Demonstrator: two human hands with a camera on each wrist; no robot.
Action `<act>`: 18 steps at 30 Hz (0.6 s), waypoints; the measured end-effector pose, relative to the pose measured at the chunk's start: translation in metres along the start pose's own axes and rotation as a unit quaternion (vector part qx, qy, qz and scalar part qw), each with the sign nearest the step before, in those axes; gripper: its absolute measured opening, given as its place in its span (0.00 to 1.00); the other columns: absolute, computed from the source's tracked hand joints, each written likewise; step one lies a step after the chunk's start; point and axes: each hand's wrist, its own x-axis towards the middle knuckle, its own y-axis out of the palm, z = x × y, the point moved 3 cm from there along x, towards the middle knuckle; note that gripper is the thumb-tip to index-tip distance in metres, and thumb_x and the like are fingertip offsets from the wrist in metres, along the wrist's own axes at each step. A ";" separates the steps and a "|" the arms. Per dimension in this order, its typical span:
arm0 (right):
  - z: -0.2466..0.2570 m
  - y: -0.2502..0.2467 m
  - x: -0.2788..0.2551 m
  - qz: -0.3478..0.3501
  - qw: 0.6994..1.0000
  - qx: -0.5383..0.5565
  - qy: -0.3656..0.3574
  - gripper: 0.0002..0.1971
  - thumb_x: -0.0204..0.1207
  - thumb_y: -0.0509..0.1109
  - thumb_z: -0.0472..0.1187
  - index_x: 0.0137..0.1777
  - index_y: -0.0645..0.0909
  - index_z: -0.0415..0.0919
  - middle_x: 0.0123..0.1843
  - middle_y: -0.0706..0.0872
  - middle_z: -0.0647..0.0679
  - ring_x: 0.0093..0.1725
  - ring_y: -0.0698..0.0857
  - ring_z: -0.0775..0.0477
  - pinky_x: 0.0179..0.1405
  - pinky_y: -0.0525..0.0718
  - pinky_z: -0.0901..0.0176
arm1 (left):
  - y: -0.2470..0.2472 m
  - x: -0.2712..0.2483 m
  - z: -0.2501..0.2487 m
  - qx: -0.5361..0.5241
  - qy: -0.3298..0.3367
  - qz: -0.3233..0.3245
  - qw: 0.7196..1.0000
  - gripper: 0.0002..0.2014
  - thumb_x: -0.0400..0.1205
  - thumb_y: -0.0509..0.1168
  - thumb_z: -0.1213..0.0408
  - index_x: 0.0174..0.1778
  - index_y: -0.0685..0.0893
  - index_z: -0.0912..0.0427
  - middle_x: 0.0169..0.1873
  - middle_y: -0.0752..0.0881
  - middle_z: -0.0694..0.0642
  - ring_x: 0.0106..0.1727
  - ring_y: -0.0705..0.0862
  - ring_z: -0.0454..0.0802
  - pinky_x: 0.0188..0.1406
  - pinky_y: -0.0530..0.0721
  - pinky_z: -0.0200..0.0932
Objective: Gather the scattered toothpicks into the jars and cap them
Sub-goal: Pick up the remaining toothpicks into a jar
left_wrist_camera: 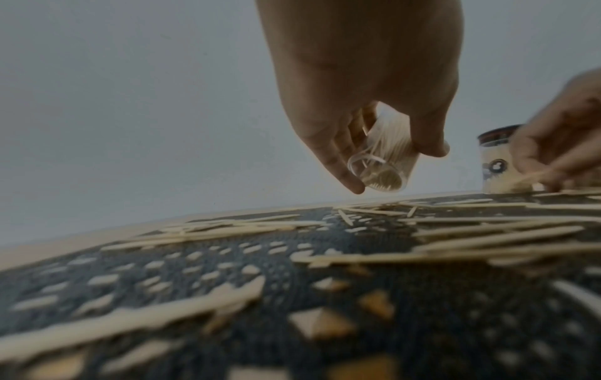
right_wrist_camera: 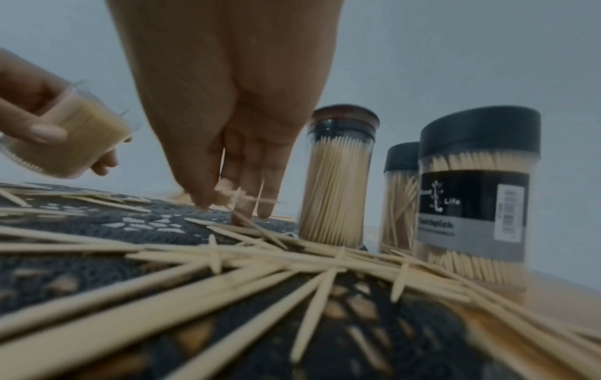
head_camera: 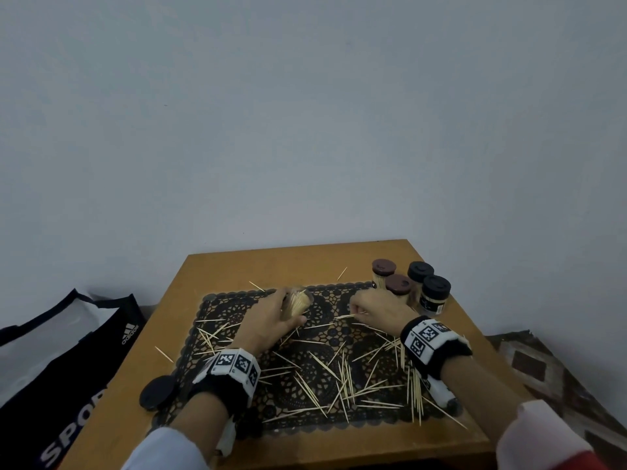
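1. A black bag (head_camera: pixel 68 361) sits left of the table (head_camera: pixel 237 266).
2. A loose black lid (head_camera: pixel 157 391) lies by the mat's (head_camera: pixel 237 337) left edge.
3. The left hand (head_camera: pixel 264 323) grips an uncapped, tilted jar (head_camera: pixel 298 301) packed with toothpicks, held above the mat.
4. Scattered toothpicks (head_camera: pixel 339 378) cover the mat.
5. The right hand (head_camera: pixel 380 310) pinches a few toothpicks (head_camera: pixel 346 316) at the mat.
6. Four capped jars (head_camera: pixel 412 288) stand at the far right.

Clear glossy plastic jar (left_wrist_camera: pixel 383 154), pale wooden toothpicks (head_camera: pixel 342 385), dark lace mat (head_camera: pixel 339 296)
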 end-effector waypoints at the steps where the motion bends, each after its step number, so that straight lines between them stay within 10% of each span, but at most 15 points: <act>1: 0.000 0.001 0.001 -0.017 1.000 0.005 -0.002 0.06 0.81 0.63 0.38 0.51 0.81 0.42 0.51 0.84 0.48 0.48 0.82 0.46 0.41 0.76 0.56 | 0.002 0.002 -0.004 0.003 0.002 0.004 1.000 0.30 0.77 0.72 0.44 0.71 0.72 0.52 0.58 0.84 0.51 0.53 0.82 0.49 0.53 0.82 0.47; 9: -0.005 -0.006 0.002 -0.172 0.984 0.043 -0.004 0.04 0.85 0.60 0.37 0.52 0.76 0.40 0.51 0.76 0.46 0.46 0.80 0.42 0.41 0.80 0.46 | 0.019 0.015 -0.034 0.054 0.002 0.006 0.999 0.28 0.78 0.71 0.48 0.72 0.71 0.48 0.66 0.82 0.47 0.64 0.80 0.50 0.59 0.78 0.47; 18: 0.011 -0.006 0.003 -0.195 0.971 0.065 -0.126 0.08 0.76 0.66 0.28 0.52 0.81 0.37 0.50 0.82 0.45 0.43 0.83 0.43 0.41 0.83 0.49 | 0.030 0.015 -0.044 0.018 0.052 0.072 0.996 0.31 0.78 0.71 0.45 0.73 0.70 0.51 0.65 0.82 0.51 0.60 0.81 0.50 0.55 0.76 0.44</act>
